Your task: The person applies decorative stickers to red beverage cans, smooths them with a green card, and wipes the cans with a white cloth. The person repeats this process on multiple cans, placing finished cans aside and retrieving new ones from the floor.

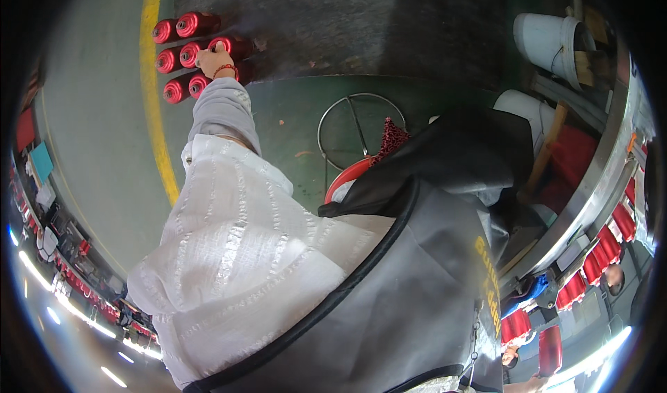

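Note:
My left hand (pixel 215 62), with a red beaded bracelet at the wrist, reaches far forward to a group of shiny red metal cylinders standing on the floor. Its fingers are bent at the top end of one red cylinder (pixel 237 47), and the grip is partly hidden. Close by on the left stand other cylinders, among them a front one (pixel 176 90) and a back one (pixel 197 24); several show a small metal neck on top. A loose white sleeve covers my left arm. My right hand does not show; my dark apron fills the lower middle.
A dark mat (pixel 333 28) lies ahead, and a yellow floor line (pixel 154 108) runs left of the cylinders. Nearer stands a round metal stool frame (pixel 356 118) beside a red-rimmed seat (pixel 344 177). White buckets (pixel 545 42) and a metal-edged bench (pixel 590 205) are at right.

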The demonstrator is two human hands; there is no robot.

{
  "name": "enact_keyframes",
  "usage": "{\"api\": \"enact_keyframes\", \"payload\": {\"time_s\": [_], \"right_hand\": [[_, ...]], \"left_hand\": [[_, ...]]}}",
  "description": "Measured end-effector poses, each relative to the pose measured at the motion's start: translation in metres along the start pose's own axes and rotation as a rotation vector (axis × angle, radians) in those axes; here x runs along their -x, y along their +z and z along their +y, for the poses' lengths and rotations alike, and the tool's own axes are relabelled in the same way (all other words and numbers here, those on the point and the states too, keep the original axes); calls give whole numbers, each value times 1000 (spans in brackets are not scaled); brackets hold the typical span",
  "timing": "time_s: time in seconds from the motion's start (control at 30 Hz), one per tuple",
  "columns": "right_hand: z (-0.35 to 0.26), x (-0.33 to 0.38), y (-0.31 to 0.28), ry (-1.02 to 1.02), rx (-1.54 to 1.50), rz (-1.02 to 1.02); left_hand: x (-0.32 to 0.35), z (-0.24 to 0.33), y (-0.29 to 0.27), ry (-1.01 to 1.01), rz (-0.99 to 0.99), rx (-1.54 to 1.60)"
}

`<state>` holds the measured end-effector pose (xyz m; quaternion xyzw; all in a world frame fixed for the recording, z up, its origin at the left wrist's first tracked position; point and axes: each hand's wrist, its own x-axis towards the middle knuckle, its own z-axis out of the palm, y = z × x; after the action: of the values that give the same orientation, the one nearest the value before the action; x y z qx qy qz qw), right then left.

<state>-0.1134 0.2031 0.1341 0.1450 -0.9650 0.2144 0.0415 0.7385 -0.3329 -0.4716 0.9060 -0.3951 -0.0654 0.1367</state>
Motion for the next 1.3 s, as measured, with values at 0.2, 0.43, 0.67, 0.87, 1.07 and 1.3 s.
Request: {"api": "enact_keyframes", "payload": {"time_s": [0.2, 0.43, 0.67, 0.87, 1.07, 1.3], "right_hand": [[8, -20, -73, -14, -164, 58], [13, 11, -173, -105, -387, 200], [13, 65, -106, -82, -658, 162], [37, 51, 3, 308, -930, 50], [53, 41, 66, 568, -1126, 170], [51, 30, 58, 340, -1078, 162]], "left_hand": [[1, 34, -26, 165, -149, -560], [139, 212, 6, 813, 129, 199], [548, 464, -256, 1652, -1358, 1348], [743, 472, -366, 2583, -1760, 1265], [773, 464, -358, 2610, -1701, 945], [794, 465, -360, 2568, -1593, 1017]]}}
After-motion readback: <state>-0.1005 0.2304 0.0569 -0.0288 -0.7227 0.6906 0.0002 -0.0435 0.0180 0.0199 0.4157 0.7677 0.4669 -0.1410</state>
